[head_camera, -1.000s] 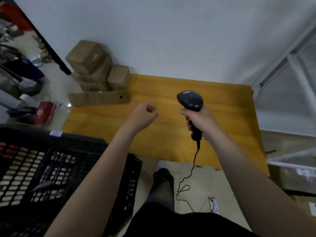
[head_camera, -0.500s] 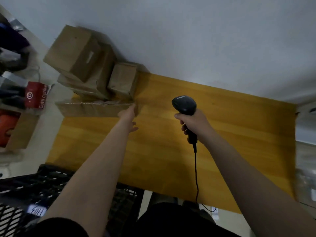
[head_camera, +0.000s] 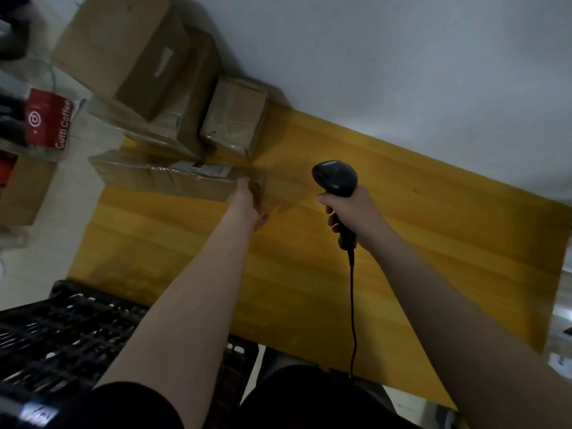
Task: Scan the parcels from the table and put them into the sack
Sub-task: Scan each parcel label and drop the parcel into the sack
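Left hand [head_camera: 247,201] meets the flat parcel [head_camera: 173,178] mid-frame, grip unclear; right hand [head_camera: 353,212] clasps the scanner [head_camera: 335,181]. Pickup step; next, probably lift and scan.

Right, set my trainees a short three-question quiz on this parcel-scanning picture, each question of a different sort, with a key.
1. True or false: the right hand grips the scanner over the table.
2. Which parcel does the left hand touch? A: the long flat parcel in front of the stack. B: the small box by the wall. C: the top box of the stack.
3. What colour is the crate at the table's near left corner?

Key: 1 true; 2 A; 3 black.
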